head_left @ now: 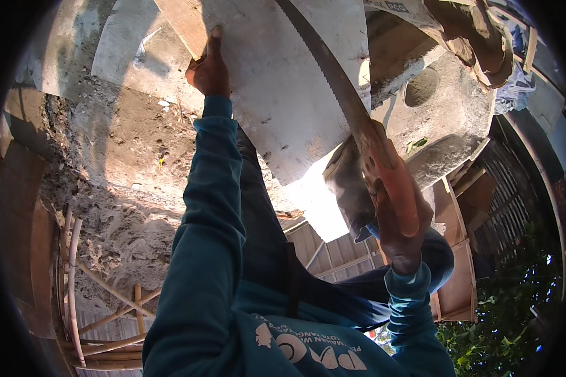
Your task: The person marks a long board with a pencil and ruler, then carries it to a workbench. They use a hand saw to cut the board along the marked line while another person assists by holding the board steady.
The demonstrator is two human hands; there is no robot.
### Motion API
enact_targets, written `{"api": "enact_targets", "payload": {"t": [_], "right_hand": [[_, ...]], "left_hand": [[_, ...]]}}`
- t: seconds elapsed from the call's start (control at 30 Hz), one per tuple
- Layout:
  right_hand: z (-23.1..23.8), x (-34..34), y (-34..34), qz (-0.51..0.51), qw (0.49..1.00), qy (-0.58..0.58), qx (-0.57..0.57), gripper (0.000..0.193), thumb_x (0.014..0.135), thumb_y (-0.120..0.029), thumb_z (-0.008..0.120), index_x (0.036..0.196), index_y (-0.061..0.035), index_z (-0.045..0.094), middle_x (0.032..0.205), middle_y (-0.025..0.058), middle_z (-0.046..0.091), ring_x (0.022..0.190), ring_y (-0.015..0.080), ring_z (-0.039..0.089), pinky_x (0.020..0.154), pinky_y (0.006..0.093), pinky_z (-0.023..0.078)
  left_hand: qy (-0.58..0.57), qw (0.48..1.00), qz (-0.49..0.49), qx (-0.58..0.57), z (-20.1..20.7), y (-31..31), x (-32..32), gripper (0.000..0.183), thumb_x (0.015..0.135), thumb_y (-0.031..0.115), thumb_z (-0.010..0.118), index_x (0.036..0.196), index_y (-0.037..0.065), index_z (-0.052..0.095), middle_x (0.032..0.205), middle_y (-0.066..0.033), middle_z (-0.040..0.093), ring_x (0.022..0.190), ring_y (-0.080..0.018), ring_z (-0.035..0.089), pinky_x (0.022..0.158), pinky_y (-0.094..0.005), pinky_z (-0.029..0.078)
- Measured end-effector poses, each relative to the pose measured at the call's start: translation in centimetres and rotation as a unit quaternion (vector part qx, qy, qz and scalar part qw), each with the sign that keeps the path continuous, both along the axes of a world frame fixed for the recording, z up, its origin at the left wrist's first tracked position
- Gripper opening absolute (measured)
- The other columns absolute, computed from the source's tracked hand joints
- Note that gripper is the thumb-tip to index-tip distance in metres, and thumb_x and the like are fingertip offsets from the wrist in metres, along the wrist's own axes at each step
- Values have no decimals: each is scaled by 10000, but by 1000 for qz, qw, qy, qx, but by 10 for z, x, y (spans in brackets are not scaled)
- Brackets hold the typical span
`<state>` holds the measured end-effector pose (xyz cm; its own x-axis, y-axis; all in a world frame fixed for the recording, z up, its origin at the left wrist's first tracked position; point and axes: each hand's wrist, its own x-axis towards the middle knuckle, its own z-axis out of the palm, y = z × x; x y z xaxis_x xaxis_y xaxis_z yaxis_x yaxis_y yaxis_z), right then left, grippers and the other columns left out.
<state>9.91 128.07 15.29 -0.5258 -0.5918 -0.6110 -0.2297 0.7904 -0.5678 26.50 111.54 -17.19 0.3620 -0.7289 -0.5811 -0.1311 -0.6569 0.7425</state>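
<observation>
My right hand [404,235] is closed around the orange-brown handle of a hand saw [335,72]. Its long toothed blade curves up and to the left, passing over a grey-white flat sheet [270,88]. Whether the blade touches the sheet I cannot tell. My left hand [209,70] is wrapped around the near end of a light-brown wooden plank [183,25], thumb pointing away from me. The plank's far end runs out of the picture at the top. Both forearms are in teal sleeves, and my bent knee lies below the saw handle.
Rough, crumbly ground [132,157] spreads at the left, with bamboo poles [110,305] at the lower left. A concrete block with a round hollow [421,87] stands on the right, beside torn brown sacking [471,38]. Green leaves [503,333] show at the lower right.
</observation>
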Motion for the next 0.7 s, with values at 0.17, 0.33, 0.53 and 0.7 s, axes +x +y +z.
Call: {"api": "enact_targets", "payload": {"t": [0.17,0.33,0.53,0.7], "right_hand": [[-33,-1,-12,-1,1000,4,-18,405,880,-33,620,1280,27,603,935,123,704,808,144,670,726,281,531],[-143,-17,-80,-3,992,-1,-128,370,862,-55,608,1228,-13,645,867,107,712,776,131,661,693,292,521],[-23,8,16,-21,1000,3,-17,352,922,-41,588,1262,49,602,969,107,687,844,137,651,746,269,527],[-64,4,-19,-35,995,-32,-85,377,899,-27,596,1271,36,604,979,129,705,845,145,663,745,280,531]], "left_hand": [[-25,1000,-8,16,-4,-2,8,578,716,466,894,749,-79,703,744,-111,721,695,-155,670,703,-304,524],[-108,992,-54,27,-23,6,3,693,695,570,874,607,-62,603,554,-53,587,514,-146,493,555,-343,440],[-50,997,-59,-28,-10,4,12,653,748,524,856,555,-40,590,496,1,489,487,-84,381,491,-310,353],[-54,998,-41,0,1,0,13,630,773,485,852,563,-51,596,495,21,475,476,-79,360,487,-301,329]]}}
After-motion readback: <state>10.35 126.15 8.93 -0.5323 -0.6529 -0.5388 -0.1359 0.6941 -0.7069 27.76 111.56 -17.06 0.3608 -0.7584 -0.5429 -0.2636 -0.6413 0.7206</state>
